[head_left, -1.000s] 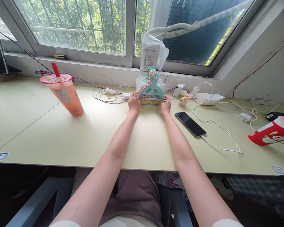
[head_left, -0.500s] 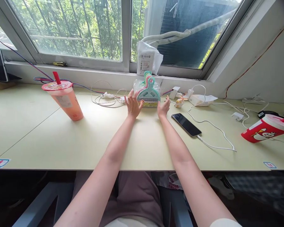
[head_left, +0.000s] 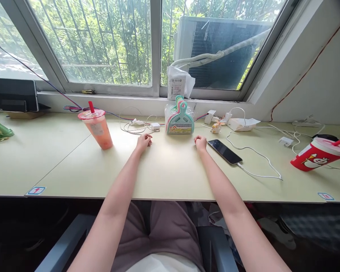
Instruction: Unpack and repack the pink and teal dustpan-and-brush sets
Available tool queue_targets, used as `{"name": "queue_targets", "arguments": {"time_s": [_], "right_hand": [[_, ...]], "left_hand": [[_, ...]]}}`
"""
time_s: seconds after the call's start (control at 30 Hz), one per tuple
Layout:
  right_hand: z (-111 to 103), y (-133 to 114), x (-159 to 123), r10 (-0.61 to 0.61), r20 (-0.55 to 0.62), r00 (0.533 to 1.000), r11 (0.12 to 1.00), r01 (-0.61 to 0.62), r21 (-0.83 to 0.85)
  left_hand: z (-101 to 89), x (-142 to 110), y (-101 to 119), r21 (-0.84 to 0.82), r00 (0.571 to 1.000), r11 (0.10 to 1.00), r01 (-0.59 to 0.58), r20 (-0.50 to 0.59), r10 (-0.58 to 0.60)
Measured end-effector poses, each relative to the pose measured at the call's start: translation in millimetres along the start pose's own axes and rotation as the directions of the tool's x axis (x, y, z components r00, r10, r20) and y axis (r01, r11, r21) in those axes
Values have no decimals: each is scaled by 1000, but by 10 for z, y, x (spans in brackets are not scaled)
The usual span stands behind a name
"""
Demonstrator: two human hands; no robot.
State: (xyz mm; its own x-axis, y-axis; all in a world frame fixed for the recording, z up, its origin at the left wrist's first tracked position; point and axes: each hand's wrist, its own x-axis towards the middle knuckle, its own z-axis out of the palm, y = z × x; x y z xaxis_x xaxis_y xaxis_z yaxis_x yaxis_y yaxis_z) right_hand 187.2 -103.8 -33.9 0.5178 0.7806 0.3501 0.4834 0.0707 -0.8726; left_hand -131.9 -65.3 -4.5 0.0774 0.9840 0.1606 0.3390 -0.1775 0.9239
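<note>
Several small dustpan-and-brush sets (head_left: 180, 120) stand upright in a row at the back of the desk, mint green in front with pink and yellow behind, clear plastic wrap around them. In front of them and to the left, my left hand (head_left: 144, 142) rests on the desk, its fingers curled in and holding nothing I can see. My right hand (head_left: 200, 143) is closed in a loose fist to the right of the sets, near the top end of a black phone (head_left: 224, 152). Neither hand touches the sets.
A lidded cup of orange drink (head_left: 98, 130) stands on the left, a red cup (head_left: 314, 155) on the right. A white charging cable (head_left: 259, 175) runs from the phone. Behind are a white adapter (head_left: 155, 126), a small figurine (head_left: 215, 127) and a wrapped white box (head_left: 178, 85) on the sill.
Both hands have come away from the dustpan sets toward me and apart, and their spread fingers have curled in. The sets stay put; the view has shifted left and up.
</note>
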Motion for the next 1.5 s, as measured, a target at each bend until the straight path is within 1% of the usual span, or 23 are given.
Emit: {"name": "queue_targets", "arguments": {"time_s": [0.03,0.1,0.17,0.23,0.53,0.7,0.93,1.0,1.03,1.13,1.2,1.27,1.3,1.37,1.43,1.5], "right_hand": [[3,-14,-15,11,19,1000,1000,-10,-9],[10,-47,-46,47,59,997,998,-45,-37],[13,-73,-72,53,115,992,996,-45,-71],[14,-80,-82,49,144,988,995,-37,-88],[34,-13,-38,59,179,982,991,-36,-131],[41,5,-30,53,188,981,991,-28,-135],[47,38,-16,84,216,973,988,-54,-142],[49,40,-15,90,187,978,988,-64,-140],[53,37,-8,96,153,984,986,-73,-150],[84,25,67,89,-6,996,975,-89,-203],[118,19,173,71,-109,991,972,-94,-215],[155,19,306,54,-157,986,977,-84,-194],[172,20,373,52,-144,988,981,-77,-176],[201,23,487,59,-78,995,986,-70,-153],[216,20,556,67,-21,998,984,-69,-164],[213,9,576,45,-1,999,979,-44,-200]], "left_hand": [[-36,-33,-3,-23,1000,1000,3,-19,-4],[-68,-79,6,-7,999,1000,-11,-41,11],[-73,-98,21,33,999,999,-40,-36,41],[-75,-96,27,48,998,997,-62,-20,63],[-78,-52,-54,-36,1000,999,-12,7,12],[-64,-73,-32,-105,1000,994,13,1,-13],[-64,-97,-9,-120,999,992,35,-11,-37],[-69,-91,-18,-131,999,991,36,7,-36],[-74,-86,-24,-132,999,991,33,23,-30],[-96,-71,-41,-129,998,991,20,58,-13],[-112,-65,-47,-136,998,991,9,64,0],[-121,-62,-49,-143,997,990,2,72,8],[-122,-62,-48,-144,997,990,2,77,10],[-111,-65,-42,-153,996,988,9,89,5],[-87,-72,-31,-191,995,981,35,96,-17],[-60,-79,-18,-234,994,970,70,101,-47]]}}
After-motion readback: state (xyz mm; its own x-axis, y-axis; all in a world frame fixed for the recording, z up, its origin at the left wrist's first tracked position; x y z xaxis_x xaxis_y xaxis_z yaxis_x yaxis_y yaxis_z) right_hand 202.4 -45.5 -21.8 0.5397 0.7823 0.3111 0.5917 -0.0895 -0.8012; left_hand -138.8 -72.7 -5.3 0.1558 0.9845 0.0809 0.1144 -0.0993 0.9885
